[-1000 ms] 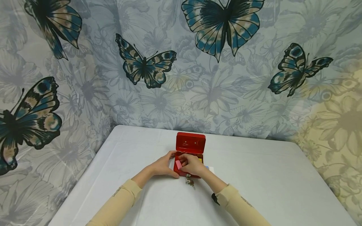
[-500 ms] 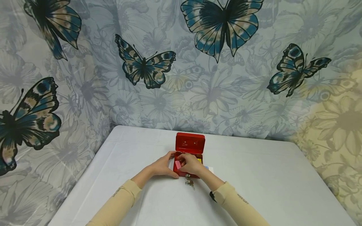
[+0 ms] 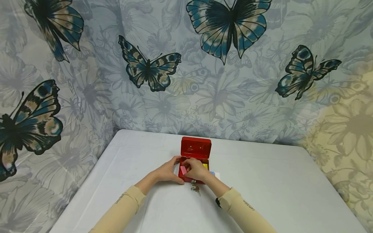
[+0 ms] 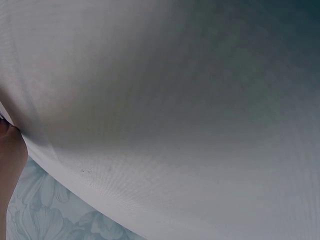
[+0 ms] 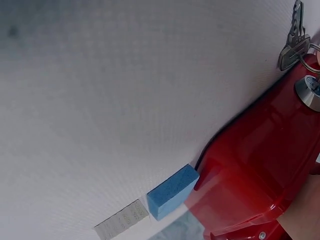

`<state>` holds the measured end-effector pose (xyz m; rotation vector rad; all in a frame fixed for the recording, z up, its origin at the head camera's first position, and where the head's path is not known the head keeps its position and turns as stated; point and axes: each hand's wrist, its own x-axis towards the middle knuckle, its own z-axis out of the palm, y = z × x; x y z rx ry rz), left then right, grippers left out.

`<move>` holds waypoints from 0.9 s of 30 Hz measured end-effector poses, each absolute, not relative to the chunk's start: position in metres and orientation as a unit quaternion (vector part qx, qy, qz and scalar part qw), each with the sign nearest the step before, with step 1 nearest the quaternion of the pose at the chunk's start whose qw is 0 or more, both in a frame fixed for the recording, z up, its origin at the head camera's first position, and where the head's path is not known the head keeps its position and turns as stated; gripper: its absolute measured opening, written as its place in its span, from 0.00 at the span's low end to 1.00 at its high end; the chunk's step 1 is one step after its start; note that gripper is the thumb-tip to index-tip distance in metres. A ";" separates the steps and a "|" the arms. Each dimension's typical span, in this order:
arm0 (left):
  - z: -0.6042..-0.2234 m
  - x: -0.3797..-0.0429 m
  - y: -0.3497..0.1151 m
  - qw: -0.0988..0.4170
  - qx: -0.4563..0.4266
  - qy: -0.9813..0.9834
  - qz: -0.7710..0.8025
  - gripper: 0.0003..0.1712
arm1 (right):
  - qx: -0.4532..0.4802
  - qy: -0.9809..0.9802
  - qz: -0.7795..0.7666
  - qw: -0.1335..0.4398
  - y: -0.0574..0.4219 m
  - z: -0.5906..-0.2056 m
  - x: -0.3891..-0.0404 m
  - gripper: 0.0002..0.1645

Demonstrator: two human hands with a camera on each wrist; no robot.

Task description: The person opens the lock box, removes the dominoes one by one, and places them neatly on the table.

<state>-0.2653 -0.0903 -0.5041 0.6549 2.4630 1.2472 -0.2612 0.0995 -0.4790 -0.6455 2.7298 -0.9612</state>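
Observation:
A small red cash box (image 3: 193,181) stands on the white table with its lid (image 3: 196,148) raised. My left hand (image 3: 167,170) grips the box's left side, thumb at the front corner and fingers at the back. Inside the box, my right hand (image 3: 197,169) has its fingers curled at a pink block (image 3: 183,170) and appears to pinch it; the fingertips are partly hidden. Yellow block (image 3: 205,165) shows inside at the right. A ring of keys (image 3: 197,189) hangs from the front lock (image 5: 310,92). In the left wrist view the box is out of sight.
Right of the box, a blue block (image 5: 173,191) lies on the table close to its wall. Beside that is a white piece with printed lines (image 5: 122,220). The white table (image 3: 276,187) ends at a butterfly-patterned backdrop (image 3: 221,97).
My right hand and the pink block have shifted very slightly left within the box. The left hand keeps its place on the box.

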 end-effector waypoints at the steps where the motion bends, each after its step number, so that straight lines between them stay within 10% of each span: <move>1: -0.504 -0.265 -0.090 0.151 0.229 0.858 0.435 0.58 | -0.215 0.917 -0.324 0.088 0.100 -0.479 -0.261 0.25; 27: -0.503 -0.266 -0.090 0.152 0.231 0.856 0.436 0.58 | -0.207 0.903 -0.363 0.103 0.109 -0.479 -0.258 0.24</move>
